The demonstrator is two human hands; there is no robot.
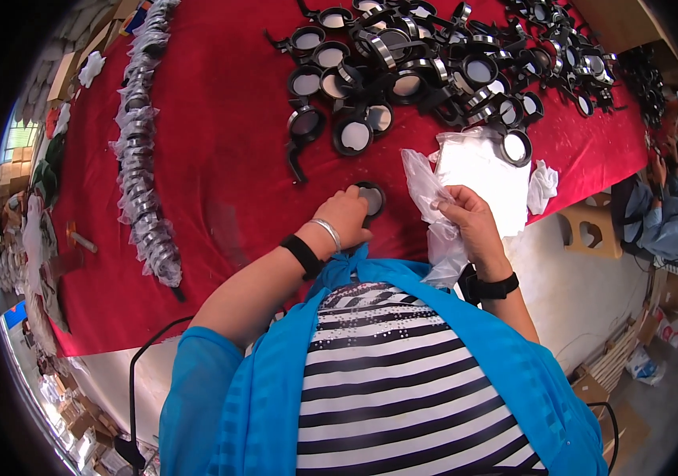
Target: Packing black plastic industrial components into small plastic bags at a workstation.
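On the red cloth close in front of me, my left hand (pixel 344 218) is closed round a black-rimmed round part with a grey disc (pixel 371 201). My fingers hide some of its left side. To the right, my right hand (pixel 472 220) pinches a thin clear plastic bag (pixel 426 181) between thumb and fingers. The bag hangs limp, apart from the round part. Beyond both hands lies a big heap of similar round black-and-silver parts with black arms (pixel 402 59). A stack of flat white bags or sheets (pixel 474 176) sits behind my right hand, with one round part (pixel 516 148) on it.
A long row of plastic-wrapped round parts (pixel 139 151) runs along the left of the red-covered table (pixel 228 119). A crumpled white bag (pixel 543 188) lies near its right edge. A hammer-like tool (pixel 81 240) is at far left. Another person (pixel 676 214) sits at the right beside a yellow stool (pixel 590 230).
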